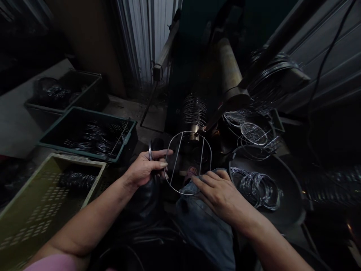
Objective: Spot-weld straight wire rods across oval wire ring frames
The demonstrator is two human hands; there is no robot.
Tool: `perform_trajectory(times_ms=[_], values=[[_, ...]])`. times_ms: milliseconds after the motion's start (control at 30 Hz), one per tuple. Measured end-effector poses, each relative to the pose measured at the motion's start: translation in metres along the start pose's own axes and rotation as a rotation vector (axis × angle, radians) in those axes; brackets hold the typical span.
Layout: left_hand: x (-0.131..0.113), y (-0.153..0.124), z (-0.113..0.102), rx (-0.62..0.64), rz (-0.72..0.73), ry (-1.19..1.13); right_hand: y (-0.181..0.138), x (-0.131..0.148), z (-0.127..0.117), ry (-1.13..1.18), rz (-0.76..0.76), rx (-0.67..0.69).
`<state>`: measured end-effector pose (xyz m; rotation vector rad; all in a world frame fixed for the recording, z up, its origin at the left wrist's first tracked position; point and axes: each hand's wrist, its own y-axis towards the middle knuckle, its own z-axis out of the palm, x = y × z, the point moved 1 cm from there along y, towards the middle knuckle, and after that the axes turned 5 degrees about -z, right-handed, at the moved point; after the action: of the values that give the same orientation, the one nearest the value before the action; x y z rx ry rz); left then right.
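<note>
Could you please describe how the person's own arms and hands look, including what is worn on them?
Both the left hand and the right hand are bare, without gloves. A plain pink sleeve shows high on the left arm. The visible part of the right arm is uncovered. No watch is seen.

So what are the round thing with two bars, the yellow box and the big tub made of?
Round thing: metal wire, probably steel, as it's thin, silvery and shiny. Yellow box: probably plastic with a dull finish; rows of neat holes look moulded in. Big tub: perhaps plastic, dark and smooth with a rounded rim; too dim to be sure.
</note>
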<state>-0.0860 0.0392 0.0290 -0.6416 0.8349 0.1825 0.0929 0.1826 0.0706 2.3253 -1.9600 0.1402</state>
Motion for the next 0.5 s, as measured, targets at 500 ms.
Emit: perform_trajectory(times_ms=[500], values=[[-0.008, 0.019, 0.004, 0.022, 0.025, -0.039, 0.013, -0.021, -0.019, 0.01, -0.017, 0.056]])
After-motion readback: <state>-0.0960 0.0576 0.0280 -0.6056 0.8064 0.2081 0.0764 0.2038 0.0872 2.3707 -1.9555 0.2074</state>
